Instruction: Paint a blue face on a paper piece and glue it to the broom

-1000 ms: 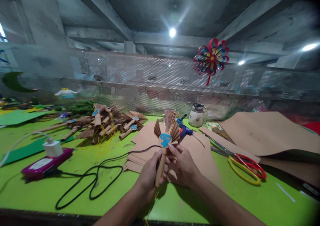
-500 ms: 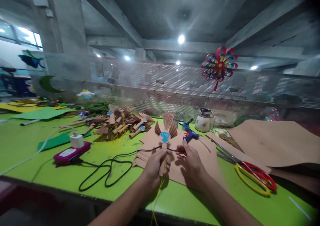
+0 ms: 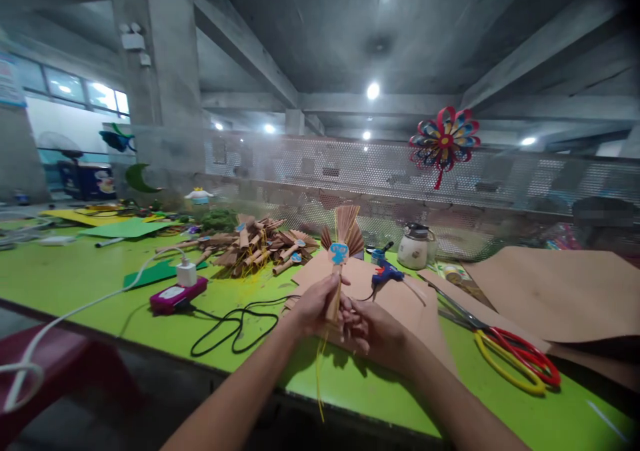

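Left hand clamped on paper figure, held roughly upright; grip partly hidden. Right hand beside its lower end, fingers half-curled; can't tell if gripping. It's closer in than 0.5 s ago. Glue gun beyond right hand.

I've got a see-through perforated screen in front of me, concrete ceiling overhead with chunky beams and a few glaring lights. Thick grey pillar to my left, bright windows past it. My table is lime green, dark red stool low on the left.
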A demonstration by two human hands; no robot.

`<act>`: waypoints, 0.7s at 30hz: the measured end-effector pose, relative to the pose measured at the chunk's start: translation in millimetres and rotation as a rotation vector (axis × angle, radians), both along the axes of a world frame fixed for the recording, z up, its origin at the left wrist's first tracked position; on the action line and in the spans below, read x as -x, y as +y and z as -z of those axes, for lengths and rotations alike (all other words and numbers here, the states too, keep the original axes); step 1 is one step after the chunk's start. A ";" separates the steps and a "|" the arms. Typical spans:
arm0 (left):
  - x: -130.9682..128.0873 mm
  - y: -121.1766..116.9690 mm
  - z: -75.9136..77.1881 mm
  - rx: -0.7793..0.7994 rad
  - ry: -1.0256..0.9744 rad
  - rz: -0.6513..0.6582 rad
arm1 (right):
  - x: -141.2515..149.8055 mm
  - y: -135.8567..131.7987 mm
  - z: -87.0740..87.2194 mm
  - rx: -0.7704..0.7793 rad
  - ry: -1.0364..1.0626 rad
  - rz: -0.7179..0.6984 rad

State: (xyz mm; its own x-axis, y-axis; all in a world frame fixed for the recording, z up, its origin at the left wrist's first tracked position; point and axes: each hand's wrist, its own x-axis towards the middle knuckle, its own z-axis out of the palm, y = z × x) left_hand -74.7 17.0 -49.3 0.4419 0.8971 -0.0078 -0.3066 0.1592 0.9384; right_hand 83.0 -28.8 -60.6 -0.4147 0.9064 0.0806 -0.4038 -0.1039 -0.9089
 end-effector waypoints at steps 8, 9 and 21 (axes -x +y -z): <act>20.6 22.4 -11.0 -0.027 0.088 -0.155 | -26.7 2.6 7.9 -0.055 -0.290 -0.157; 23.8 25.5 -13.1 -0.028 0.081 -0.191 | -26.1 1.8 9.3 -0.065 -0.319 -0.176; 81.1 112.2 -74.8 -0.028 0.424 -0.489 | -9.0 7.7 16.4 -0.136 -0.492 -0.210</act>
